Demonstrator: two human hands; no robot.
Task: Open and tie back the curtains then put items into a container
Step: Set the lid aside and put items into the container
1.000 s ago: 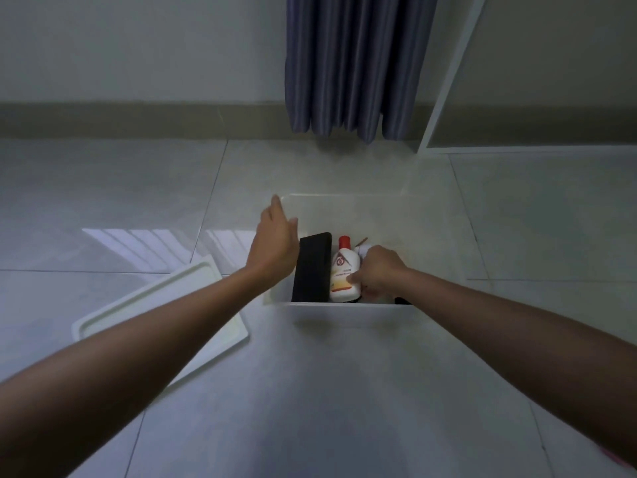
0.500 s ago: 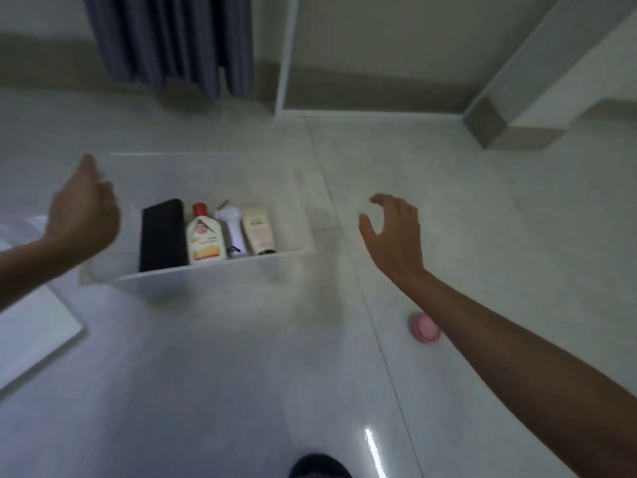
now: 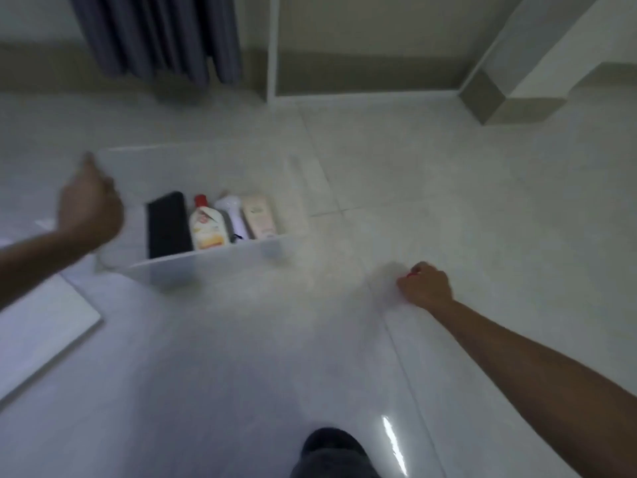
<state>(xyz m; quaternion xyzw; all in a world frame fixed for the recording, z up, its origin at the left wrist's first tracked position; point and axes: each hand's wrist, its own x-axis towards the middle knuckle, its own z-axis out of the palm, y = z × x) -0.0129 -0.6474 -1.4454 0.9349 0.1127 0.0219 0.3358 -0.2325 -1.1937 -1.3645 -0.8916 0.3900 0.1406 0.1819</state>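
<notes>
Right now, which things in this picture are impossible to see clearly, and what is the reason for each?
- Object under the right hand: the closed fingers cover it; only a red sliver shows.
- Labels on the bottle and the tube in the container: blurred, unreadable.
- Left hand: motion blur; contact with the container unclear.
- Lid: cut by the left edge.
- Curtain: top cut off, so a tie is not visible.

Right hand closed on pink item, container nearby
</notes>
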